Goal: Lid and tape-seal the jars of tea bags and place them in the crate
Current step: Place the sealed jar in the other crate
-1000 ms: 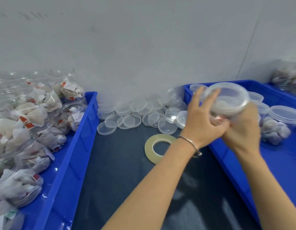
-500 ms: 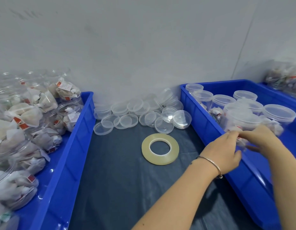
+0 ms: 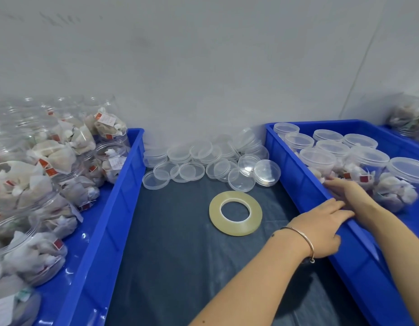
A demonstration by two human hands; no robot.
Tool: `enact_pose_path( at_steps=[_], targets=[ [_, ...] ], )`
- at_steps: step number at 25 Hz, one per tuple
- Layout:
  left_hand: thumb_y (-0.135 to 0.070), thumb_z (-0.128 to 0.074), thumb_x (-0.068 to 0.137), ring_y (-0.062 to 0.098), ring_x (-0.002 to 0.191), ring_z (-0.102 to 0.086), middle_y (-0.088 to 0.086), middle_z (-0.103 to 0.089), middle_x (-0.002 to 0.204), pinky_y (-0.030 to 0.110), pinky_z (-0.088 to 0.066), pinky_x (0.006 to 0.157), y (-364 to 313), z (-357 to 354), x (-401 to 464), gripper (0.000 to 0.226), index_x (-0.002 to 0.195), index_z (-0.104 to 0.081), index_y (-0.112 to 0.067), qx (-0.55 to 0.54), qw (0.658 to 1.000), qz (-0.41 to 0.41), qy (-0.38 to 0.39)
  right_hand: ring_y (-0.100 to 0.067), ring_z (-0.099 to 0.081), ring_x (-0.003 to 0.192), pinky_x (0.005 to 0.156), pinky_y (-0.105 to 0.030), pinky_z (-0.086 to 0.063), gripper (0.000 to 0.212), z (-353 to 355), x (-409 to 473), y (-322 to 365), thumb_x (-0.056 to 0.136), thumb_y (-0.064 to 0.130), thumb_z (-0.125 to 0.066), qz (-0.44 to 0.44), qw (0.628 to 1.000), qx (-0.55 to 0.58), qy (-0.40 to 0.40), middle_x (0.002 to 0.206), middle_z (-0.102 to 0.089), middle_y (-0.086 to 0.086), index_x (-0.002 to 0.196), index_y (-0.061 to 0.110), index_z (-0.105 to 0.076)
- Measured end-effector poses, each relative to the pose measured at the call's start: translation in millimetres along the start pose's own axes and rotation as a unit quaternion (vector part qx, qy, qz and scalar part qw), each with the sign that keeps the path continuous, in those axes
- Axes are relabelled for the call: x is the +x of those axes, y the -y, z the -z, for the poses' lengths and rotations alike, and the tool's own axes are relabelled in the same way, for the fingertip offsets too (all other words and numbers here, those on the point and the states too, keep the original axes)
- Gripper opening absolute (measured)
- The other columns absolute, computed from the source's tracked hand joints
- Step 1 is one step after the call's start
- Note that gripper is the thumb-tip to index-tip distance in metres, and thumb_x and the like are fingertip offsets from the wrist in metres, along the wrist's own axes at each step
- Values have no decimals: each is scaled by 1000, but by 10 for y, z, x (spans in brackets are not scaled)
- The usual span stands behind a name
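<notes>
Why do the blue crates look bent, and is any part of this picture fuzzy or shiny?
Head view: the wide-angle lens bows the left crate and right crate outward. Unlidded jars at the far left edge smear into soft blur. Small glare spots sit on the left crate's glossy floor, and the loose lids catch pale highlights. The tape roll and left hand look fairly sharp; lighting is even, shadows faint.

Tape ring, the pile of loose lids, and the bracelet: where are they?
tape ring (image 3: 214, 214): head view, on its left band.
pile of loose lids (image 3: 189, 171): head view, on one front lid.
bracelet (image 3: 306, 238): head view, on the band at the wrist.
</notes>
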State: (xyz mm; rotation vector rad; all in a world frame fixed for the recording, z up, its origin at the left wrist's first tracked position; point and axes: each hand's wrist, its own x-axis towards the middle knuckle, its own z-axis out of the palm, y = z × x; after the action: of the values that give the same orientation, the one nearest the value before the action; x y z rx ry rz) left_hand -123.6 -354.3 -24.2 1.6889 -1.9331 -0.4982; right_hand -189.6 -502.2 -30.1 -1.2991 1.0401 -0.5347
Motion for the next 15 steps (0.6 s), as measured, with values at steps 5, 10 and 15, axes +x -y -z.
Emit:
enact_pose_path(
  at_steps=[5,10,15],
  targets=[
    [0,-48,92,27,138,-31,11,-30,152,36,-27,112,80,126,-153,52,143,-37,-4,-1,1000,4,-4,-21,-52,108,86,-33,-42,35,-144,-42,144,91,13,-50,175,960,-193,-101,119,-58,-7,126,13,-57],
    [-11,-50,92,30,107,-59,8,-66,117,41,-46,94,456,584,-586,32,120,-64,-15,24,991,84,-96,-19,-54,96,87,-24,-38,31,-872,-319,123,83,-5,-49,368,871,-258,-198,110,-62,-15,105,5,-67],
    [-10,-50,88,28,97,-64,8,-71,102,37,-50,85,1045,1295,-1136,27,102,-72,-16,59,924,248,-286,-25,-57,101,85,-25,-41,32,-2210,-665,-38,81,-12,-49,405,893,-195,-31,105,-61,-10,105,1,-64]
  ],
)
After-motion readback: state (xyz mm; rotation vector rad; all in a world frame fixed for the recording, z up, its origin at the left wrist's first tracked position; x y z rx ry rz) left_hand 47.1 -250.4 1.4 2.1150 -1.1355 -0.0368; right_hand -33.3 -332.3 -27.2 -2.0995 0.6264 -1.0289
